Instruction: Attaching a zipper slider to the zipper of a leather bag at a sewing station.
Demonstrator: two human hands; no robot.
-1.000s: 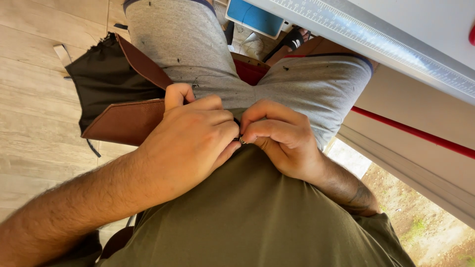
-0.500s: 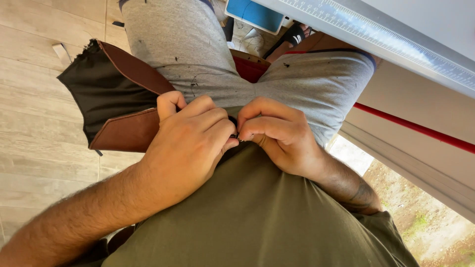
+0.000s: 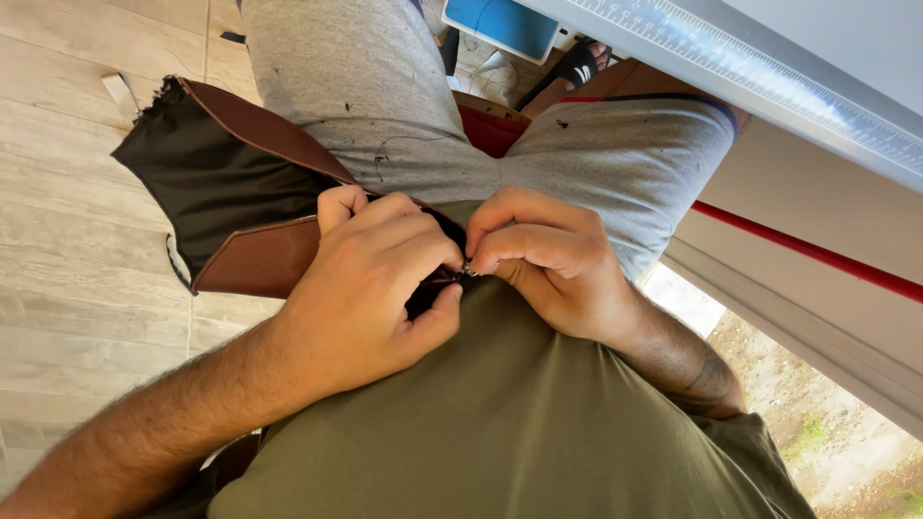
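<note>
I look down at my lap, where both hands meet in front of my olive shirt (image 3: 519,432). My left hand (image 3: 370,288) grips a black fabric edge of a brown leather and black cloth piece (image 3: 240,192) that hangs over my left thigh. My right hand (image 3: 543,255) pinches a small metal zipper pull (image 3: 470,268) between thumb and forefinger, right against the left hand's fingertips. Grey shorts (image 3: 385,106) cover both thighs. Most of the zipper is hidden under my fingers.
A white table edge with a printed ruler strip (image 3: 769,77) runs across the upper right, a red stripe (image 3: 808,250) below it. A blue object (image 3: 505,24) lies at the top. Pale wooden floor (image 3: 77,240) fills the left. A black sandal (image 3: 582,67) shows under the table.
The leather and cloth piece has shifted slightly up and left in view. Both hands stay pressed together at the same spot, with only small finger movements.
</note>
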